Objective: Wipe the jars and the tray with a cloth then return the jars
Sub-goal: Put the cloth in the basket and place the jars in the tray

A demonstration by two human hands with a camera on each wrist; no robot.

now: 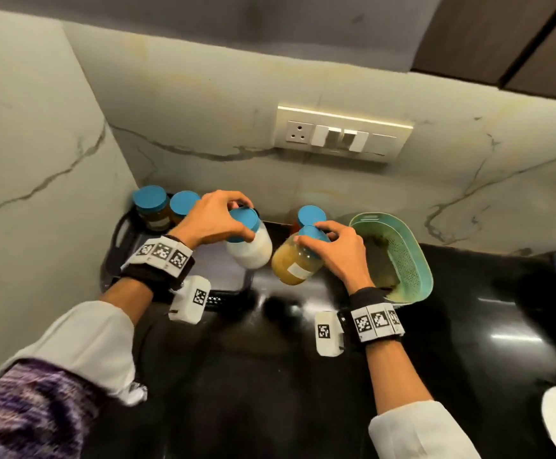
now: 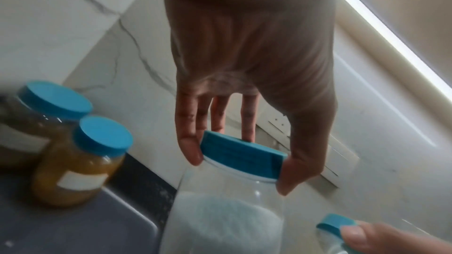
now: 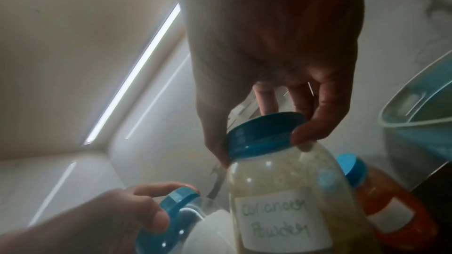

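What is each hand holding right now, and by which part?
Left hand grips the white-filled clear jar by its blue lid; right hand grips the yellow-powder clear jar by its blue lid.

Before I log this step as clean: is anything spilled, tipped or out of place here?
No spill shows. Both held jars hang tilted: the white jar in the left hand over the tray, the yellow jar in the right hand over the counter. All visible lids are on.
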